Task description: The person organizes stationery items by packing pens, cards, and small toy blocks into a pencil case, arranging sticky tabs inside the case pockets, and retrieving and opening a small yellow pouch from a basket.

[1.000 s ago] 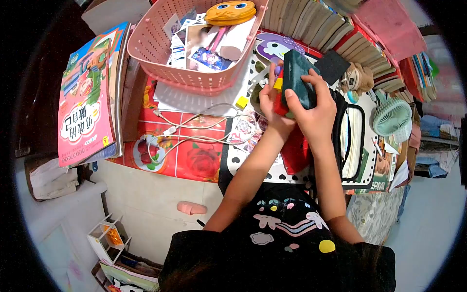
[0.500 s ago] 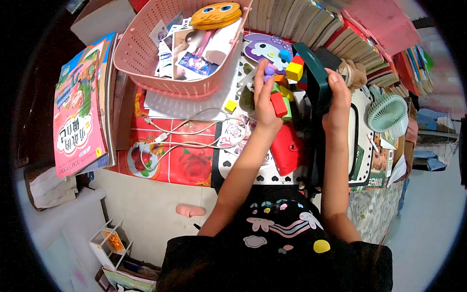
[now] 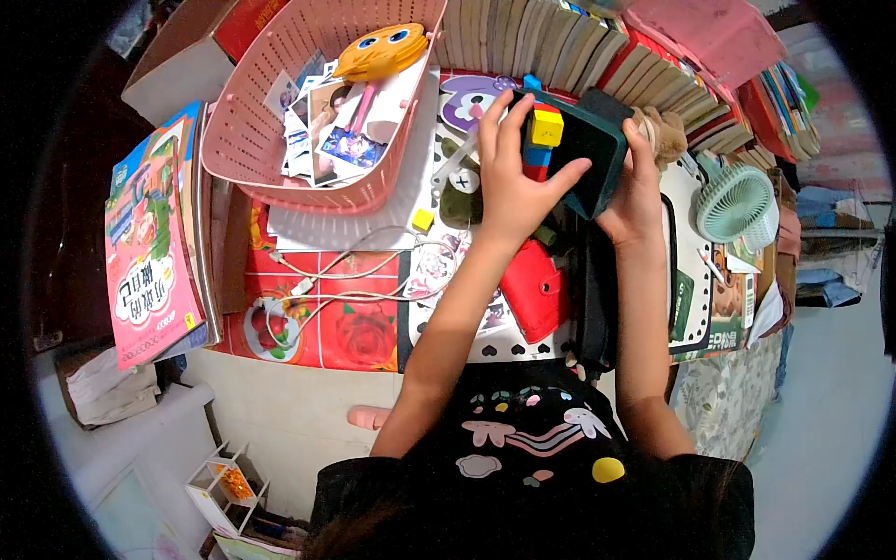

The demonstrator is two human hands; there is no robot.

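My right hand (image 3: 637, 201) grips the side of a dark green open box (image 3: 597, 154), which is tilted toward my left hand. My left hand (image 3: 516, 191) has its fingers and thumb spread at the box's left side. Between that thumb and fingers show toy blocks (image 3: 544, 131) in yellow, red and blue, at the mouth of the box; whether the hand touches them I cannot tell. Below my left hand lies a red wallet (image 3: 537, 294) with a snap. A loose yellow block (image 3: 423, 220) rests farther left, beside a white cable (image 3: 350, 297).
A pink basket (image 3: 219, 154) with cards and an orange pouch stands at the back left. Books (image 3: 523, 42) line the back. A green fan (image 3: 735, 205) is on the right. Stacked picture books (image 3: 154, 252) stand at the left edge, and a slipper (image 3: 370, 416) lies on the floor.
The box has turned so that its inside faces up and toward my left hand. My left hand has spread its thumb, and several blocks once visible beside it no longer show.
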